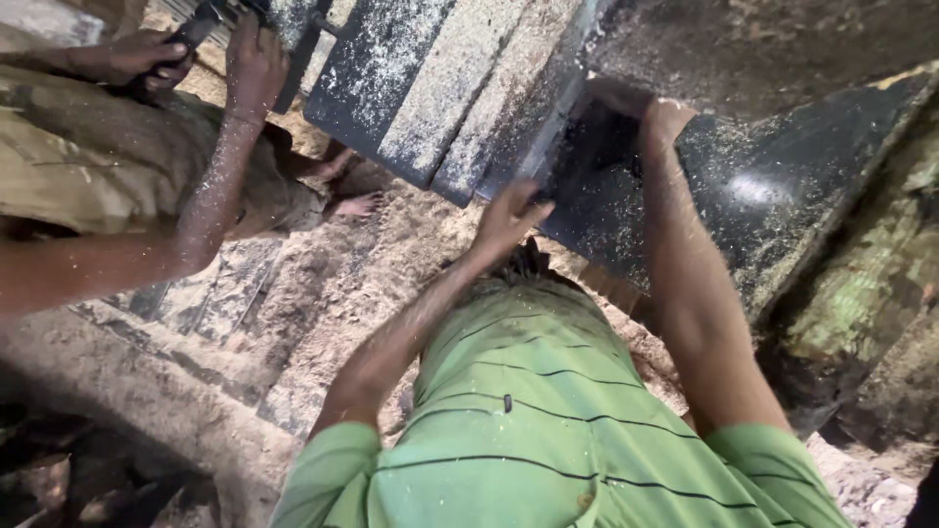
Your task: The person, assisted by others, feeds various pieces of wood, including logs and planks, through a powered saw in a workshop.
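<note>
Dark slab (773, 186), dusted with sawdust, lies under your right hand (653, 115), whose fingers curl over its upper edge; whether they pinch it, you cannot tell. Your left hand (509, 217) has its fingers spread, blurred, at the slab's near-left edge beside the sawdust-covered planks (440, 88). Keep both palms flat and braced evenly, I judge. Far left of the slab, a co-worker's hands (196, 49) grip a dark tool (201, 22).
</note>
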